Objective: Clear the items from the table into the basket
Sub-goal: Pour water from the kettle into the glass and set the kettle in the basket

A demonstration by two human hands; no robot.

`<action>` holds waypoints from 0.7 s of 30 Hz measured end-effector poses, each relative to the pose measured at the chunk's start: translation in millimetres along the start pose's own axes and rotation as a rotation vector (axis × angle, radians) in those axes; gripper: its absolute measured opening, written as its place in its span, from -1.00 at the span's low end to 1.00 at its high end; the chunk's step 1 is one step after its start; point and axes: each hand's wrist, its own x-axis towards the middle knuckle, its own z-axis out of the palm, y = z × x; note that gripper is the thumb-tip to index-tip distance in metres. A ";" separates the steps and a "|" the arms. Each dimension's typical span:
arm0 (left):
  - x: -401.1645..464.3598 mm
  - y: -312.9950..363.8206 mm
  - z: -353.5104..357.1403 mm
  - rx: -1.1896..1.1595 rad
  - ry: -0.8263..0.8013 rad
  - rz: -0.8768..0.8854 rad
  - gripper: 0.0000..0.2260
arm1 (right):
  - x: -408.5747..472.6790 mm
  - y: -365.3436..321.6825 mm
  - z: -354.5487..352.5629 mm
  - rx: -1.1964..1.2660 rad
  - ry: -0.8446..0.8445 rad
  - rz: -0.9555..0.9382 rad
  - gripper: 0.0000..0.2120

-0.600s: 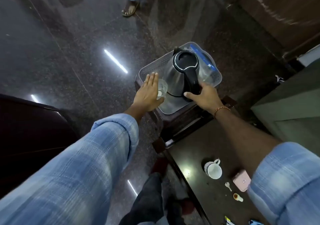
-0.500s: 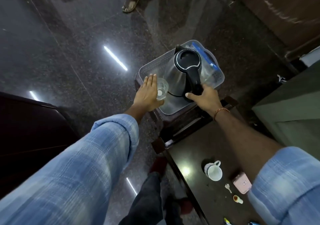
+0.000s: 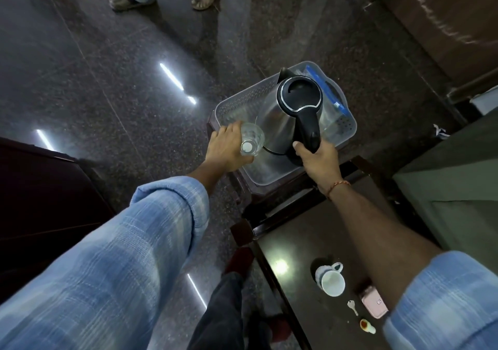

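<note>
**Kettle and glass over the basket**

The right hand is clenched around the black handle of the steel kettle, which stands upright inside the clear basket. The left hand grasps a small glass at the basket's near-left rim, just beside the kettle. On the dark table near the person remain a white cup, a pink case and a key.
</note>
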 end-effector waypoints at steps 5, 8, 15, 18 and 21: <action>-10.5 0.2 -3.2 -0.085 0.028 0.001 -0.14 | -2.7 2.2 -2.5 0.079 0.023 -0.007 -0.64; -21.4 2.3 -12.2 -0.180 0.080 0.001 -0.17 | -10.4 3.8 -8.6 0.090 0.028 -0.026 -0.64; -47.1 22.3 -49.3 -0.528 0.161 0.101 -0.26 | -42.8 -16.7 -65.3 0.115 0.019 -0.112 -0.90; -63.0 33.3 -67.6 -0.567 0.160 0.110 -0.25 | -70.7 -39.9 -112.5 0.077 0.025 -0.183 -0.88; -79.0 47.6 -87.5 -0.591 0.162 0.139 -0.26 | -104.6 -69.5 -165.9 0.008 0.022 -0.243 -0.89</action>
